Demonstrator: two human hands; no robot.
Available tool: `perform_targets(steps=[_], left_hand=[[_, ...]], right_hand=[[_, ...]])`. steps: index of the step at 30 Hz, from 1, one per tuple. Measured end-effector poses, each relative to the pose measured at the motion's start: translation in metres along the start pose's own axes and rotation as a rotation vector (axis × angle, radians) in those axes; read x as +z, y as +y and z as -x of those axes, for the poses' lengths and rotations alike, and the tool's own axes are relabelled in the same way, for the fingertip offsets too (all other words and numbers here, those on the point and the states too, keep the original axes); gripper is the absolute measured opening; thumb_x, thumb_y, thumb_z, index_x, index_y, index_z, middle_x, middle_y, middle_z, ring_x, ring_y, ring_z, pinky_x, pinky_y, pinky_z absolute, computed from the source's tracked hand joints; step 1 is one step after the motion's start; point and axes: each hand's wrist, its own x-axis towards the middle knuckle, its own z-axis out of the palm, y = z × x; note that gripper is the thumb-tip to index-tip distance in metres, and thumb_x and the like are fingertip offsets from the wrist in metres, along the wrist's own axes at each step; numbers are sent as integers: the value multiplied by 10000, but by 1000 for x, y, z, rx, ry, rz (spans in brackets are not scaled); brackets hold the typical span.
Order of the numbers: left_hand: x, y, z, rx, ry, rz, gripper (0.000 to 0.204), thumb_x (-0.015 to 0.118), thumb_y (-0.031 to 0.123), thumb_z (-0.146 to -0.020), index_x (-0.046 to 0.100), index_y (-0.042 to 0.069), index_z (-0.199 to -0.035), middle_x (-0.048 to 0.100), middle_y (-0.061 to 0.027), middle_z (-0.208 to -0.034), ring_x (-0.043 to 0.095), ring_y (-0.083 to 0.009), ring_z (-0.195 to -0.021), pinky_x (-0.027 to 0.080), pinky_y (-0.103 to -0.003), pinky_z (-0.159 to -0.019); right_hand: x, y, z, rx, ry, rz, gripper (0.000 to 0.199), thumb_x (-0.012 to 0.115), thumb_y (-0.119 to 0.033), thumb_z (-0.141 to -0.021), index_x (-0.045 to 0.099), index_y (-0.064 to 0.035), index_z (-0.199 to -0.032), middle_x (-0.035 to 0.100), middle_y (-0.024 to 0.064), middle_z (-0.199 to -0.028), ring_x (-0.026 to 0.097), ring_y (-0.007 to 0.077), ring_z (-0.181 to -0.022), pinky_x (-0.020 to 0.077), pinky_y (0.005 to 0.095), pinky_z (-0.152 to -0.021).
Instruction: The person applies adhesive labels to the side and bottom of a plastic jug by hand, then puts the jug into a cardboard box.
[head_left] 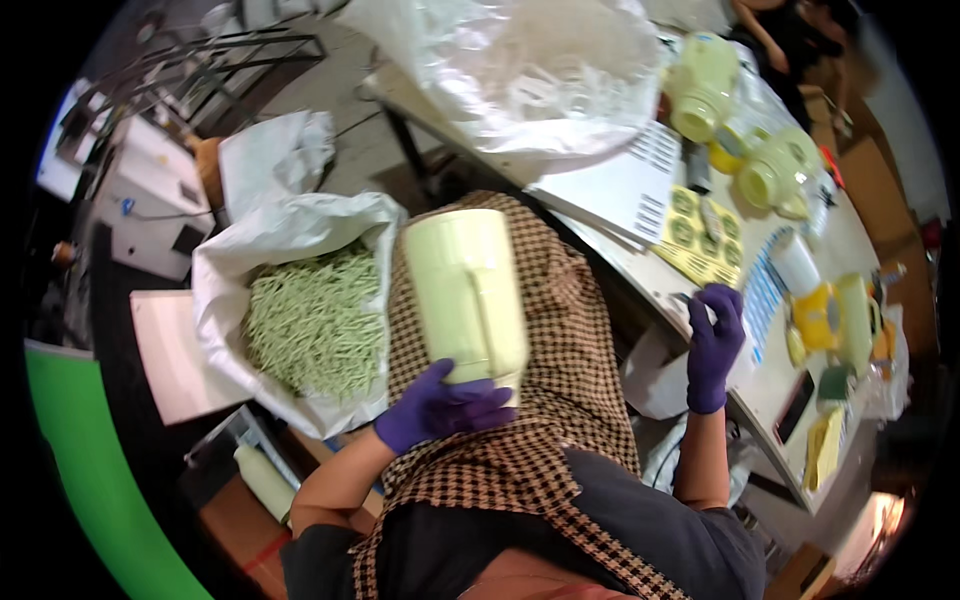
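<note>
My left hand (440, 408), in a purple glove, holds a pale yellow-green plastic jug (450, 290) by its lower end. The jug lies over my lap, on a brown and black checked apron (570, 330), and a raised handle runs along its side. Over the table's near edge, my right hand (716, 345), also gloved in purple, is raised with thumb and index finger pinched together. A small greyish tip shows at those fingers, too small to name. Just beyond that hand lies a yellow sheet of round green stickers (690, 262).
An open white sack (225, 285) of thin pale green pieces (315, 320) stands at my left. The white table (640, 270) on the right bears papers, pale green bottles (703, 90), a phone (795, 408) and a large bag of clear parts (560, 90). Another person (800, 40) is at the far right.
</note>
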Motion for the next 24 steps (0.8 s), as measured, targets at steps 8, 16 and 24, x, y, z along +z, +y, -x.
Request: perform_targets(steps=[8, 16, 24], left_hand=[[-5, 4, 10, -226, 76, 347, 488, 552, 315, -994, 480, 533, -1424, 487, 179, -1533, 360, -131, -1475, 210, -511, -1212], [-3, 7, 14, -270, 99, 320, 506, 569, 292, -982, 481, 500, -1435, 468, 161, -1512, 394, -119, -1428, 270, -455, -1210], [-12, -30, 9, -286, 155, 639, 568, 684, 329, -925, 491, 377, -1457, 588, 75, -1378, 535, -139, -1299, 411, -463, -1114]], right_hand=[[186, -70, -76, 232, -692, -467, 210, 717, -177, -945, 727, 30, -978, 687, 71, -840, 619, 138, -782, 508, 302, -736], [210, -73, -84, 353, -859, -478, 282, 771, -235, -909, 725, 43, -926, 696, 57, -838, 598, 107, -739, 508, 298, -708], [260, -17, -91, 385, -504, -257, 489, 755, -299, -914, 595, 17, -1250, 638, 84, -897, 620, 205, -843, 519, 321, -766]])
